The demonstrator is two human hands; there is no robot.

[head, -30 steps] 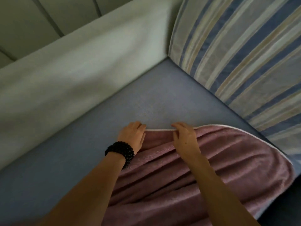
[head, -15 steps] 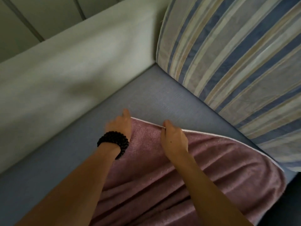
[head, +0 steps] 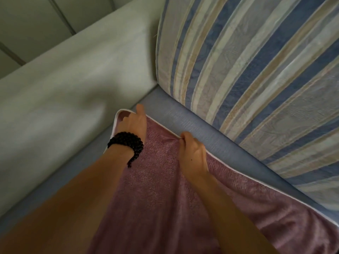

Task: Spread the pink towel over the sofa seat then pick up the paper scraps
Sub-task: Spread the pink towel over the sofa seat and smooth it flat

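The towel (head: 165,189) is soft, light terry lying on the seat (head: 192,121) under my forearms — best gripped by its white hem, I'd say. My right hand (head: 192,153) pinches that hem shut; farther on, my left hand (head: 134,123) lies at the corner — grip hidden.

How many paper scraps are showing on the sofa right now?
0. None shows on the bare strip of blue sofa seat, on the pink towel, or by the striped cushion. Some may lie under the towel, under the arms, or out of frame.
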